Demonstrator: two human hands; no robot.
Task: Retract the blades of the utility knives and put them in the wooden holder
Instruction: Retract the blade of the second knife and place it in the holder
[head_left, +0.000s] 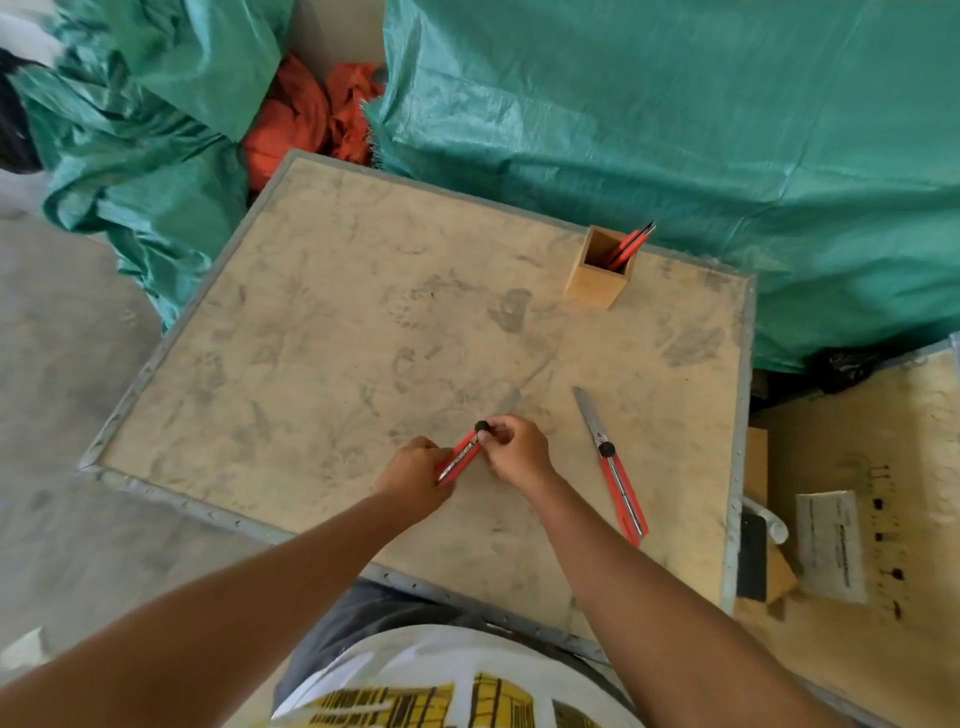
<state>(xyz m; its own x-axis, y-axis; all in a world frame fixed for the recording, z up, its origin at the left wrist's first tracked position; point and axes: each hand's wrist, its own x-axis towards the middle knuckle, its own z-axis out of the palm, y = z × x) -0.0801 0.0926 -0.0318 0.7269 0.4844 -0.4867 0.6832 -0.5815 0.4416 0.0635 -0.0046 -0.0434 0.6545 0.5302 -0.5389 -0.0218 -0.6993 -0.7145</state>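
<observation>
While our left hand (415, 470) wraps the red knife (460, 457) handle, right hand (514, 449) fingers pinch its black knob, blade out; a second knife (613, 467) lies just right, blade out; wooden holder (597, 280) far right on the table (311, 338) has red knives inside (631, 244); green tarp (675, 104) behind; nothing blocks the way.

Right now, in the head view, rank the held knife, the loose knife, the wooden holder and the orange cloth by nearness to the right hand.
1. Held knife: in the right hand, also gripped by the left hand.
2. Loose knife: on the table, to the right.
3. Wooden holder: far right corner.
4. Orange cloth: beyond the table's far left edge.
</observation>
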